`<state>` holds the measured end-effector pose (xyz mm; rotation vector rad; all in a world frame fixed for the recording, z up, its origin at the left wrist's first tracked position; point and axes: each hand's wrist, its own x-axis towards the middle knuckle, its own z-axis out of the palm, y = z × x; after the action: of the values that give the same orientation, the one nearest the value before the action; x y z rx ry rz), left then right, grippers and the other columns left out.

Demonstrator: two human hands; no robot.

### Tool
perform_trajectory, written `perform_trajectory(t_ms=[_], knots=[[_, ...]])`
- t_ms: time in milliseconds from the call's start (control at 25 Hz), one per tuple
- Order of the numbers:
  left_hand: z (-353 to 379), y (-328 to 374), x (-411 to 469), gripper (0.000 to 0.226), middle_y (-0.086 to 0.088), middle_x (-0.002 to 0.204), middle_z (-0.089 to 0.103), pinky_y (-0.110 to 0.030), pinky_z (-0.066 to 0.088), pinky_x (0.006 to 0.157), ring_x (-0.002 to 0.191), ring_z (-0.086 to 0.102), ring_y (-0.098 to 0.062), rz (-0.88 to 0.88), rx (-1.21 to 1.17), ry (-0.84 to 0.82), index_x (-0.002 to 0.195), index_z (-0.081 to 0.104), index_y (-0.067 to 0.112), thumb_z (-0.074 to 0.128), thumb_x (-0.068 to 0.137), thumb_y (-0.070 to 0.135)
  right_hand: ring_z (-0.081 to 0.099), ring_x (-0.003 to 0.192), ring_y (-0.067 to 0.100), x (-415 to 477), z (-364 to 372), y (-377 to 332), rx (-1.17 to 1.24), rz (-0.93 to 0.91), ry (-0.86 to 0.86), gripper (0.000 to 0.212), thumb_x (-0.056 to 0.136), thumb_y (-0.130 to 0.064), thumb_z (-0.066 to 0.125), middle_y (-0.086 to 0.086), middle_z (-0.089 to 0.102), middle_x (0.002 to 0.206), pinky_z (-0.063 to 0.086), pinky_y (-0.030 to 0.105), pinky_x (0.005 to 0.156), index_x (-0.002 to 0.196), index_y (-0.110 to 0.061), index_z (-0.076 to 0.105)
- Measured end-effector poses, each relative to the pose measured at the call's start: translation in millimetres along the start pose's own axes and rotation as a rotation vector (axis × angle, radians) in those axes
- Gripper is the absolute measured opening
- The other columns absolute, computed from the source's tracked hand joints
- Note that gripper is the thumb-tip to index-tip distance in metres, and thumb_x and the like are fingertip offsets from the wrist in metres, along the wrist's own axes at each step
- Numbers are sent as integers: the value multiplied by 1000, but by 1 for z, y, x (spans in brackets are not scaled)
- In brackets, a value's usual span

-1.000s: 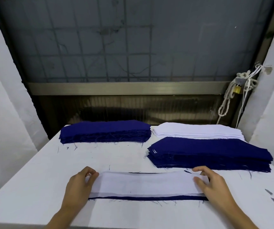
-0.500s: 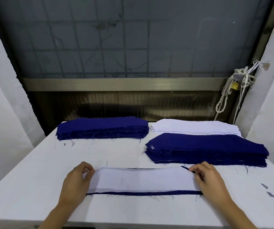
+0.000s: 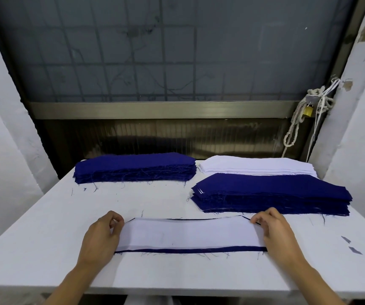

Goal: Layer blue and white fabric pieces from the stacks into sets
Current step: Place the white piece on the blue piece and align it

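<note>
My left hand and right hand, fingers curled, pinch the ends of the white piece over the blue piece on the bench.

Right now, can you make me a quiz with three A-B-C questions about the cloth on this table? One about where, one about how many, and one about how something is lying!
1. Where is the white stack?
A) behind the right blue stack
B) at the near left corner
C) on the floor

2. How many blue stacks are on the table?
A) one
B) two
C) four

3. How does the white piece between the left hand and the right hand lie?
A) rolled up
B) hanging off the edge
C) flat on a blue piece

Answers:
1 A: it lies at the far right, with that blue stack in front of it.
2 B: there is the left blue stack and the right one.
3 C: thin blue edges show along its near and far sides.
</note>
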<state>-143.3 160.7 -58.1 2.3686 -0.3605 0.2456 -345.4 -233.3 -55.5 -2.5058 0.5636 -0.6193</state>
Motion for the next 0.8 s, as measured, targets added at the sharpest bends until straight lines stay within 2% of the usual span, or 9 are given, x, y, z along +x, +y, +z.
perform_trajectory(t_ms=[280, 480, 640, 800], knots=[[0, 0, 0, 26, 9, 76, 64, -35, 54, 67, 72, 61, -12, -1, -4, 16, 83, 59, 32, 60, 95, 9, 52, 95, 12, 3, 2, 2, -53, 6, 47, 38, 94, 7, 57, -13, 55, 92, 45, 21, 76, 88, -29, 68], [-1, 0, 2, 21, 4, 84, 62, -25, 45, 68, 78, 58, -12, 11, -54, 5, 89, 62, 23, 61, 97, 4, 50, 86, 9, 0, -3, -3, -105, 30, 81, 40, 86, 6, 67, -17, 56, 86, 47, 24, 67, 80, -33, 65], [-5, 4, 14, 18, 9, 90, 58, -22, 43, 71, 90, 54, -8, 13, -23, -19, 93, 59, 30, 65, 95, 13, 50, 76, 10, 15, -9, -27, -178, -112, 175, 34, 76, 7, 76, -18, 58, 80, 46, 26, 62, 79, -26, 70], [-19, 14, 62, 7, 13, 90, 58, -31, 49, 72, 89, 54, -7, 64, 49, 21, 98, 60, 31, 63, 97, 24, 52, 85, 3, 72, -10, -68, -67, -149, 147, 29, 86, -3, 71, -23, 59, 85, 45, 20, 69, 86, -32, 68]])
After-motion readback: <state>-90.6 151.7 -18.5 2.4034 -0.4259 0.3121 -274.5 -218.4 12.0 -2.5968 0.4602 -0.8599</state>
